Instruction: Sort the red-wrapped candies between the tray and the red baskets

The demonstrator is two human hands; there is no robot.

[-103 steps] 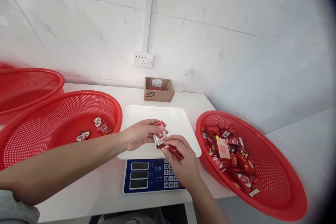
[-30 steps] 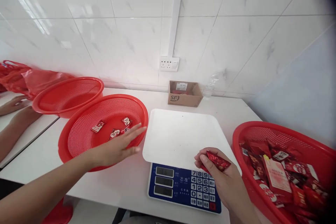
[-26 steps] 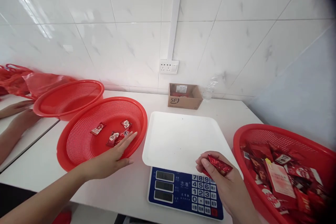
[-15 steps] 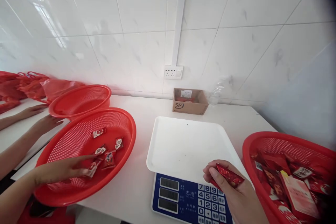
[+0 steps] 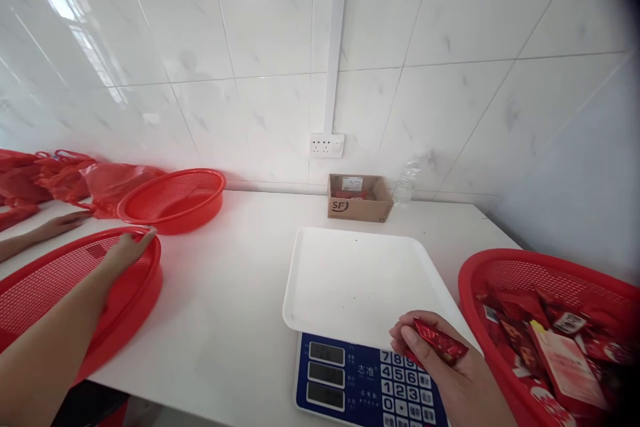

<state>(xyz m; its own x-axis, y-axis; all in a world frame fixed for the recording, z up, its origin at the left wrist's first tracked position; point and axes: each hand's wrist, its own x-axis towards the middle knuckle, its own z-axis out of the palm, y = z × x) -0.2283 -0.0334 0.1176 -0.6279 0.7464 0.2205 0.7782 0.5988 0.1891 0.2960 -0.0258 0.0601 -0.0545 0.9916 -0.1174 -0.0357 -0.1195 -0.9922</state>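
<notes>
My left hand point(image 5: 125, 252) lies over the far rim of a wide red mesh basket point(image 5: 145, 293) at the left edge of the white table, fingers hooked on the rim. My arm hides most of that basket's inside. My right hand point(image 5: 450, 377) is closed around red wrapped packets point(image 5: 440, 341), hovering over the keypad of a blue weighing scale point(image 5: 360, 380). The scale's white tray point(image 5: 360, 280) has nothing on it. At the right, another red basket point(image 5: 500, 267) holds several red packets point(image 5: 545, 340).
A second red basket point(image 5: 173, 197) sits at the back left, with red plastic bags point(image 5: 50, 177) behind it. Another person's hand point(image 5: 60, 223) rests on the table at far left. A small cardboard box point(image 5: 357, 199) and a clear bottle point(image 5: 404, 190) stand by the tiled wall.
My left hand dropped packets into the left basket, then took its rim and slid it left to the table's end. The right hand stayed over the scale with its packets.
</notes>
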